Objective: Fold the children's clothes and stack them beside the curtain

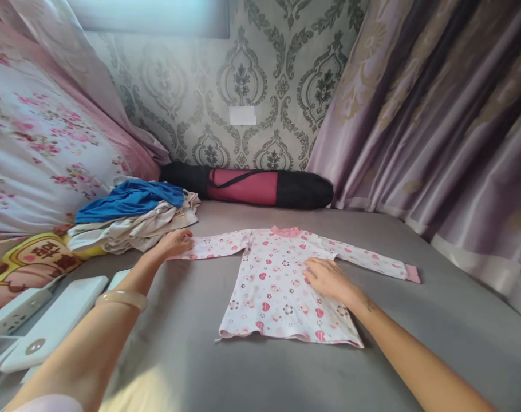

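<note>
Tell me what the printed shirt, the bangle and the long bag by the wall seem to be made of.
Printed shirt: thin, matte fabric, probably cotton knit, judging by its limp lie and wavy hem.
Bangle: smooth and glossy; its pale sheen could mean stone, glass or plastic.
Long bag: dull cloth, perhaps nylon, going by its soft, slightly lumpy black ends.

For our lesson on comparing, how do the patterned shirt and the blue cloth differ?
The shirt is white with pinkish prints; the cloth is blue. The shirt lies spread out flat; the cloth lies crumpled on pale clothes. Both are fabric.
</note>
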`<state>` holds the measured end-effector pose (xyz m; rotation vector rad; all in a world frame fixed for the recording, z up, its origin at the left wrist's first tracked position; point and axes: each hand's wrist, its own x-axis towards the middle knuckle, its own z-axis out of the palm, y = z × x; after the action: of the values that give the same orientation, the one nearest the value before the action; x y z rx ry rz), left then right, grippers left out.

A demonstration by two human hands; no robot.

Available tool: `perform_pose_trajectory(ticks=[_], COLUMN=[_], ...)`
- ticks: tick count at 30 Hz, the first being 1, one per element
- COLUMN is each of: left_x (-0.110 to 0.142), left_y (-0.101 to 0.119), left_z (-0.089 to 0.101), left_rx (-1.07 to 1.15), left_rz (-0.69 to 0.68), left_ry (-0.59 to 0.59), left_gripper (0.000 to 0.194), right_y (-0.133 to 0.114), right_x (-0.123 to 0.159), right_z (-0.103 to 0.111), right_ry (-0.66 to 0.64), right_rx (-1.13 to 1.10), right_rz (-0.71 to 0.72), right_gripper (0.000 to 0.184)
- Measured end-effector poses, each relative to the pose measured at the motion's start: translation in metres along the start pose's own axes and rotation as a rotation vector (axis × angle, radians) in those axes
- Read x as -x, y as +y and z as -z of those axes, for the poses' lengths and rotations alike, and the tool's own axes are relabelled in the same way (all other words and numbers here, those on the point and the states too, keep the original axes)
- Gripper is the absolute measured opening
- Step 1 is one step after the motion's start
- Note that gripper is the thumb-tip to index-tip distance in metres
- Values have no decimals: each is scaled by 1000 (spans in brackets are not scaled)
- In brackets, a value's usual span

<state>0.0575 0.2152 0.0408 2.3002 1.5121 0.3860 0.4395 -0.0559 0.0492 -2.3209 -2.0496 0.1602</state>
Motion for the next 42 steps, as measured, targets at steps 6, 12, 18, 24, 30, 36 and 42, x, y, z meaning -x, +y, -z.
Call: perform_pose_trajectory(ticks=[6, 12, 18, 24, 30, 36, 42], left_x=[-9, -9, -23, -30, -24, -22, -13], left_y=[-22, -27, -32, -35, -37, -25, 36], left_z=[4, 13, 11, 3, -6, -3, -25], left_rx=[19, 358, 361, -194, -453, -507, -574], left_rz=[161, 239, 231, -23, 47, 172, 16], left_ry=[-116, -99, 129, 178, 83, 1, 311], left_gripper=[34, 42, 42, 28, 35, 43, 34], right_y=[-47, -94, -119, -125, -126, -128, -122], right_x=[-83, -155, -174, -165, -163, -164, -166], right_z=[4, -20, -45, -61, -63, -65, -55], right_ry=[82, 120, 162, 142, 117, 101, 31], right_rx=[-138, -225, -204, -215, -191, -198, -339], right_rz=[59, 109, 70, 78, 92, 74, 112], right_gripper=[32, 34, 35, 56, 55, 55, 60])
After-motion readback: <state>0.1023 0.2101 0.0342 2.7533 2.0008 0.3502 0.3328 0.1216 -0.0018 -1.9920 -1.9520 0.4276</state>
